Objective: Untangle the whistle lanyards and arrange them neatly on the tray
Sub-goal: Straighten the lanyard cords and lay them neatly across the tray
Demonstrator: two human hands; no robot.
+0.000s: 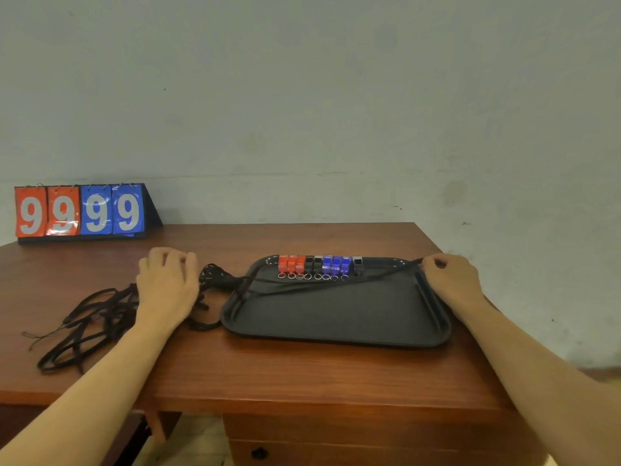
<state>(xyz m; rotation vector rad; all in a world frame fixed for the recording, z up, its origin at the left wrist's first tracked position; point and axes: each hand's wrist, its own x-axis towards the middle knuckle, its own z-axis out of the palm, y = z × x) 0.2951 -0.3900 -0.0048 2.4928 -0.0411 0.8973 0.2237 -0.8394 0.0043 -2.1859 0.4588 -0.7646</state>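
Observation:
A black tray [336, 334] lies on the wooden table. Along its far edge stands a row of whistles [319, 265], red, black, blue and one grey, each with a small ring. A tangle of black lanyards [87, 317] lies on the table left of the tray. My left hand [168, 284] rests palm down on that tangle, fingers spread. One black lanyard [322, 285] stretches from the pile across the tray to its far right corner, where my right hand [450, 277] pinches its end.
A flip scoreboard [80, 211] showing 9s on red and blue cards stands at the table's back left. A plain wall rises behind the table [302, 375]. The table's right edge runs just past the tray. A drawer with a knob [259, 453] sits below the front edge.

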